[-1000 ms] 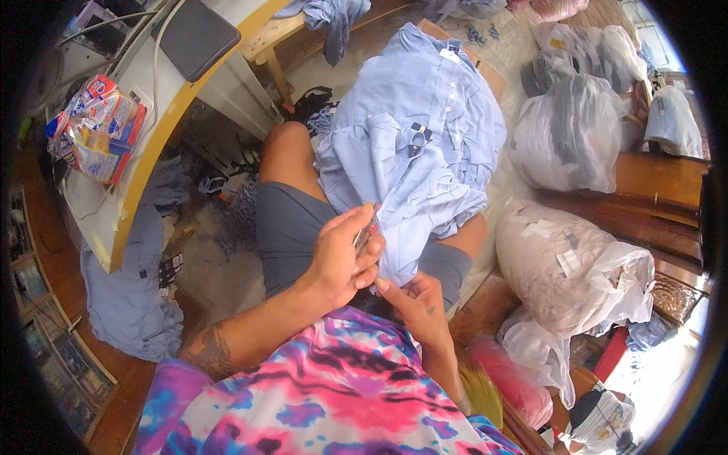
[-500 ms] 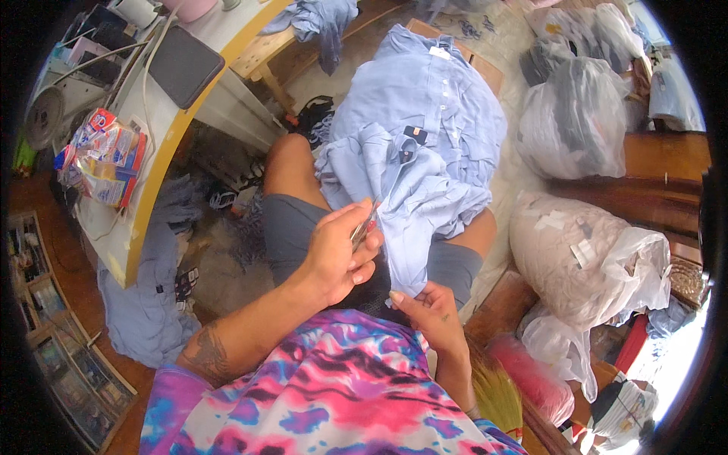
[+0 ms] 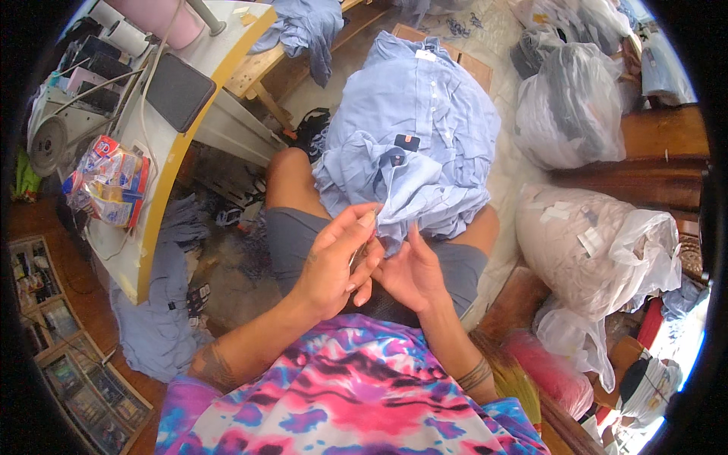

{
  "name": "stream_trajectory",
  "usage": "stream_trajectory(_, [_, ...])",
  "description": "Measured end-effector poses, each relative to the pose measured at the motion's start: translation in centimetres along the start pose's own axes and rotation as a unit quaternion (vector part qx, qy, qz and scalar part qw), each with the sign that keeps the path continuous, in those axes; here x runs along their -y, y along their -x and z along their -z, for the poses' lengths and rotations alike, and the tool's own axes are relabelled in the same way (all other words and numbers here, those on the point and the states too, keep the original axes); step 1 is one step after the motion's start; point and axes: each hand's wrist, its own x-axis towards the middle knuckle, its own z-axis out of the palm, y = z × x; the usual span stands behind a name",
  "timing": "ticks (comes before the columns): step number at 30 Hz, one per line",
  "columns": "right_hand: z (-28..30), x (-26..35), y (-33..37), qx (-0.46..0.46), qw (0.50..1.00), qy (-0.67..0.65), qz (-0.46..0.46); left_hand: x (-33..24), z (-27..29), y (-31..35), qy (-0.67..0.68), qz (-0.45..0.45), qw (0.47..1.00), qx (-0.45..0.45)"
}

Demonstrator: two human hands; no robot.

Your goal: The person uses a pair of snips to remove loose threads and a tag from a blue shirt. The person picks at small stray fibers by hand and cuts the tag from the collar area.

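A light blue button-up shirt (image 3: 413, 193) lies bunched over my lap, on top of more blue shirts (image 3: 447, 98) with white buttons. My left hand (image 3: 337, 262) is closed around small metal thread snips (image 3: 355, 256), mostly hidden by the fingers; its thumb and forefinger tips meet at the shirt's edge. Close beside it, my right hand (image 3: 415, 273) has its thumb against the shirt's near end, with its fingers curled underneath. A dark label (image 3: 407, 142) shows at the bunched shirt's collar.
At left stands a white table (image 3: 239, 26) with a yellow edge, bearing a dark phone (image 3: 180, 91) and a colourful plastic packet (image 3: 114, 182). Stuffed plastic bags (image 3: 569, 106) line the right side. Blue cloth (image 3: 155, 326) lies on the floor below the table.
My right hand has moved up and left from the shirt's lower hanging end to beside my left hand. That hanging end is now gathered up. The left hand keeps the snips.
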Motion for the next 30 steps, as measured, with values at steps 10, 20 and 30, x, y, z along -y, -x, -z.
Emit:
stream_trajectory(10, [1.4, -0.8, -2.0, -0.004, 0.99, 0.137, 0.019, 0.2, 1.0, 1.0, -0.067, -0.019, 0.998, -0.003])
stream_trajectory(20, [0.7, -0.8, -2.4, 0.03, 0.989, 0.14, 0.03, 0.4, 1.7, 0.7, -0.081, -0.014, 0.997, -0.014])
stream_trajectory(30, [2.1, -0.6, -2.7, -0.061, 0.996, 0.028, 0.052, 1.2, 2.5, -0.2, -0.005, 0.049, 0.999, -0.005])
